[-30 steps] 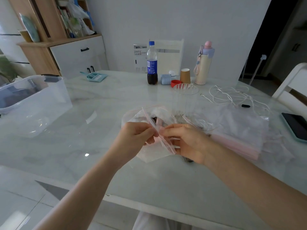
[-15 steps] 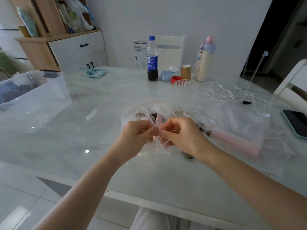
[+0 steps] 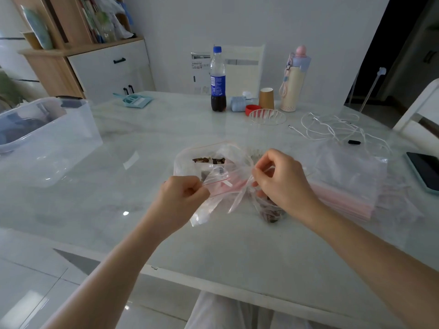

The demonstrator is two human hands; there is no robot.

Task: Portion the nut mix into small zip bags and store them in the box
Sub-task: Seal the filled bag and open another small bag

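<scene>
I hold a small clear zip bag stretched between my left hand and my right hand, each pinching one end of its pink-red zip strip, which runs level above the tabletop. Below my right hand a dark clump of nuts sits in clear plastic. Just behind, the large clear bag of nut mix lies open, brown pieces showing inside. A stack of unused zip bags with pink strips lies to the right. The clear plastic box stands open at far left.
</scene>
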